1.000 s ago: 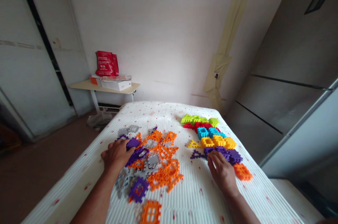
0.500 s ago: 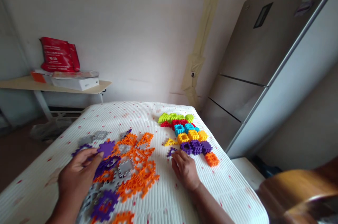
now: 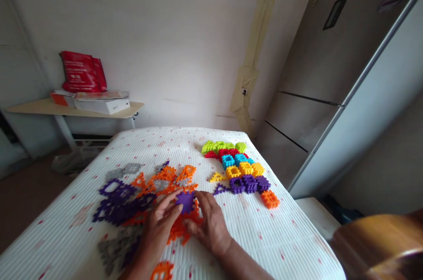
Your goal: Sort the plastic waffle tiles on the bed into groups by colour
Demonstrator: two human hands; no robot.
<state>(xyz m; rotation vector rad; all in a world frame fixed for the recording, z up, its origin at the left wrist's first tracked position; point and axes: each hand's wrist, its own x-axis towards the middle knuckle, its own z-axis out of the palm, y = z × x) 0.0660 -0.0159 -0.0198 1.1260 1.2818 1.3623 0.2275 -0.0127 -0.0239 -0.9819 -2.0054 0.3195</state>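
Purple tile (image 3: 185,203) in two-handed handling—apparently a squaring-up step. At its left edge, the left hand (image 3: 162,222) pinches it; at its right, the right hand (image 3: 211,227) is half open (contact unclear)—a next move calls for firm edge grip. Orange pieces (image 3: 177,232) lie beneath it.

- The left hand (image 3: 160,222) and right hand (image 3: 213,225) are 2 bare hands, close together, with a little gap in between.
- The left arm (image 3: 137,269) comes up from the bottom and leans to the right.
- The left thumb (image 3: 175,217) and pointer finger (image 3: 169,197) make a pinch.
- The right arm (image 3: 246,264) slants up to the left.
- The right thumb (image 3: 191,228) sits apart from the right fingers (image 3: 204,202), which bend and point forward.
- The fingertips look small and blurry, so how hard they press is hard to tell.
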